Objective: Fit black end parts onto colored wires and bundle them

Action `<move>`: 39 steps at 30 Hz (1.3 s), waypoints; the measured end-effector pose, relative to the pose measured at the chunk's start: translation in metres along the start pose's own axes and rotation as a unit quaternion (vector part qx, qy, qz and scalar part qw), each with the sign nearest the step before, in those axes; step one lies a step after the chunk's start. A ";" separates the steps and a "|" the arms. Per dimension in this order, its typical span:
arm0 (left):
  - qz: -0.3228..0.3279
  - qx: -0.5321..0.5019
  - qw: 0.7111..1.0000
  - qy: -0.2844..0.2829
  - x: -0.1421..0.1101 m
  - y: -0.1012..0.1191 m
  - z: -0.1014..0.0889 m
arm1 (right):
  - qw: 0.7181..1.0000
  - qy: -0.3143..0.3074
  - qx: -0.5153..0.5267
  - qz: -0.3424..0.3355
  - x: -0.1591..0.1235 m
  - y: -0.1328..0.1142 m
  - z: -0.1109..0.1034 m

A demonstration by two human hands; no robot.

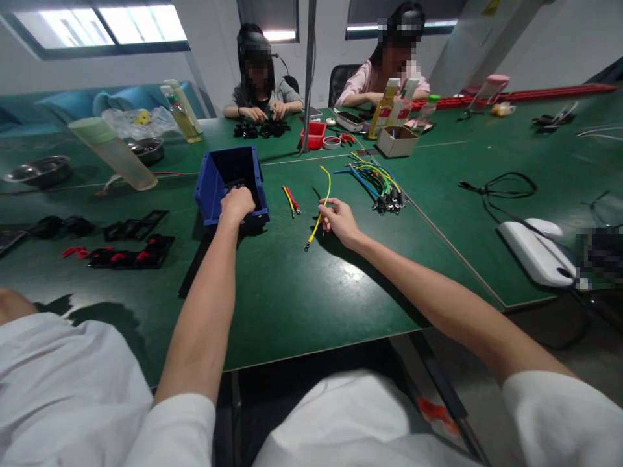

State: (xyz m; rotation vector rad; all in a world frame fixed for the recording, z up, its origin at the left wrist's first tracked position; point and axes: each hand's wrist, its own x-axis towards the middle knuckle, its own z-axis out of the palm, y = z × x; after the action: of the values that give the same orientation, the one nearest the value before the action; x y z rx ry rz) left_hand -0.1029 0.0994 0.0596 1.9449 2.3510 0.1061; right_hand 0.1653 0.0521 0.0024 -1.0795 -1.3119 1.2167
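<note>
My left hand (237, 204) reaches over the front rim of a blue plastic bin (213, 175), its fingers curled down inside, and what they hold is hidden. My right hand (339, 220) pinches a yellow-green wire (325, 188) near its middle, and the wire's lower end with a terminal rests on the green table (292, 285). A short pair of yellow and red wires (291, 198) lies between the bin and my right hand. A bundle of coloured wires (377, 181) with black terminals lies just beyond my right hand.
Black frames with red parts (127, 254) lie at the left. A pale green bottle (114, 152), steel bowls (39, 170), a red tray (314, 135) and a cardboard box (396, 141) stand farther back. Two people work at the far side. A white device (535, 250) and black cable (506, 187) lie at the right.
</note>
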 end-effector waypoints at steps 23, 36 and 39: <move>-0.011 -0.031 0.999 0.008 -0.001 -0.002 0.001 | 1.000 -0.007 -0.008 -0.005 0.001 0.002 0.000; 0.032 -0.060 0.995 0.069 0.012 -0.010 0.012 | 1.000 -0.007 -0.011 -0.008 0.001 0.002 0.000; 0.035 -0.060 0.995 0.076 0.013 -0.011 0.013 | 1.000 -0.009 -0.018 -0.006 0.001 0.001 0.000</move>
State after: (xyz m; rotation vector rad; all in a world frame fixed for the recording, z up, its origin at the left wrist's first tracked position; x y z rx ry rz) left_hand -0.1142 0.1104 0.0455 2.0270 2.3061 0.4056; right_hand 0.1657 0.0528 0.0013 -1.0873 -1.3571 1.1992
